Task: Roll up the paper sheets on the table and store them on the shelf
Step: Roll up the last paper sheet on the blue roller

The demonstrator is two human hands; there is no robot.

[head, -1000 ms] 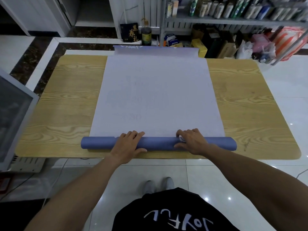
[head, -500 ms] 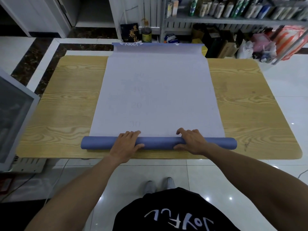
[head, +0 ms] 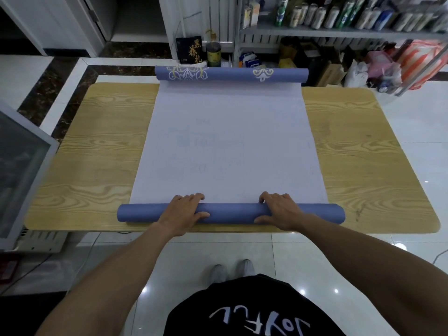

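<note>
A long paper sheet point(head: 230, 141) lies white side up down the middle of the wooden table point(head: 97, 154). Its near end is rolled into a blue tube point(head: 230, 212) close to the table's front edge. My left hand point(head: 182, 212) wraps over the tube left of centre, fingers on top, thumb on the near side. My right hand point(head: 278, 210) grips it right of centre the same way. The far end curls into a blue roll with white and gold ornaments point(head: 230, 74) at the table's far edge. The shelf point(head: 339, 33) stands beyond the table.
The shelf carries several bottles and cans, with boxes and bags point(head: 378, 66) on the floor beneath it. A black box and a dark bottle point(head: 213, 53) stand behind the table. A grey-framed panel point(head: 21, 170) juts in at the left. White tiled floor surrounds the table.
The sheet's far end has curled up at the far table edge into a roll that shows the patterned blue side. Both hands stay on the near tube with small finger shifts.
</note>
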